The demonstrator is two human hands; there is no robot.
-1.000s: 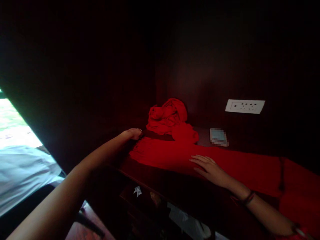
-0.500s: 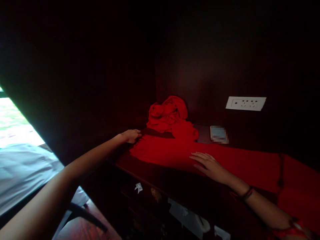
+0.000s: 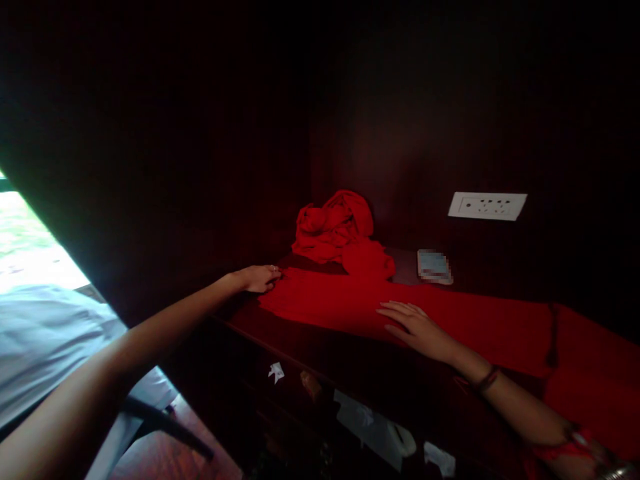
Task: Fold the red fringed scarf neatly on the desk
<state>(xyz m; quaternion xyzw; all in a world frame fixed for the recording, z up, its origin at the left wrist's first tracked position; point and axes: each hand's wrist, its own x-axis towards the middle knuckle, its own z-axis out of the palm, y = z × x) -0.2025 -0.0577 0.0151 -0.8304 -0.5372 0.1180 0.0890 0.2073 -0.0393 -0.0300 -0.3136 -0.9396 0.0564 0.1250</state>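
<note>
A long red scarf [image 3: 320, 297] with a ragged, fringed-looking left end lies stretched along a dark desk. My left hand [image 3: 261, 278] is at that end, fingers bent together on the cloth's upper corner; the fingertips are small and dim. Flat on the scarf's middle rests my right hand [image 3: 413, 327], its fingers spread and holding nothing. A crumpled heap of red cloth [image 3: 333, 230] sits behind the scarf in the corner. The scarf runs on to the right, past a dark band, beneath or beside my right forearm.
A phone-like blurred object [image 3: 434, 267] lies behind the scarf. On the back wall is a white power socket [image 3: 487, 207]. Below the desk edge are white paper scraps [image 3: 275, 373] and a pale flat item [image 3: 373, 427]. A bed-like pale cloth [image 3: 45, 340] shows at left.
My left hand has shifted slightly down at the scarf's end, and the fringe there looks flatter and more gathered. My right hand stays flat on the cloth. The view has moved slightly.
</note>
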